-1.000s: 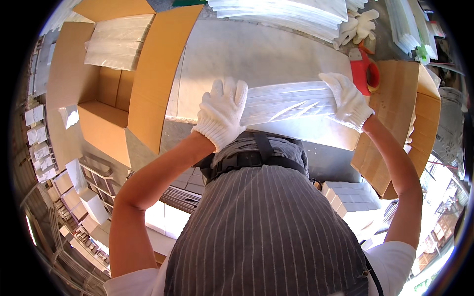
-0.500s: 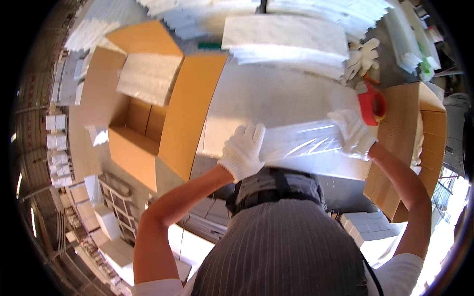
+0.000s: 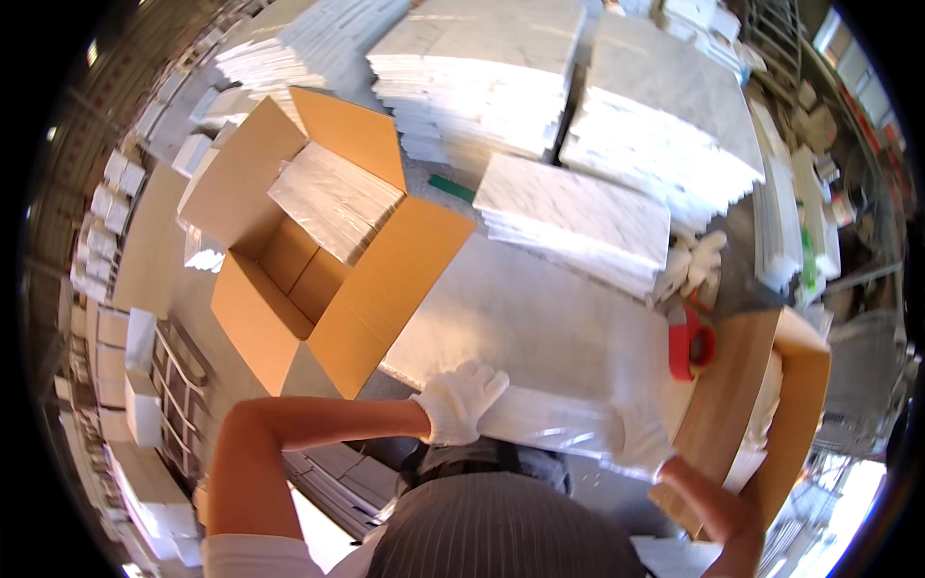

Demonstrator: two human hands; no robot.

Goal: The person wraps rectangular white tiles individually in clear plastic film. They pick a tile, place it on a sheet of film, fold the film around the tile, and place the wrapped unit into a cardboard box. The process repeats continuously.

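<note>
From where I stand, the left hand's (image 3: 461, 405) fingers (image 3: 488, 380) stretch forward in a white knit glove, at the left end of a clear-wrapped bundle (image 3: 544, 419). The right hand (image 3: 643, 438), gloved too and blurred, covers the bundle's right end; I can't tell how firmly either set of fingers grips. The bundle lies across the near edge of a broad pale slab (image 3: 530, 323), just in front of the person's striped apron (image 3: 501, 530). A red tape dispenser (image 3: 682, 349) stands near the slab's right edge, beside a cardboard box (image 3: 723, 400). Left of the slab gapes an open carton (image 3: 400, 303) with plastic-wrapped pieces (image 3: 337, 200) inside. Beyond the slab sit a low marble stack (image 3: 573, 207), spare white gloves (image 3: 708, 258) and two taller stacks (image 3: 472, 91).
</note>
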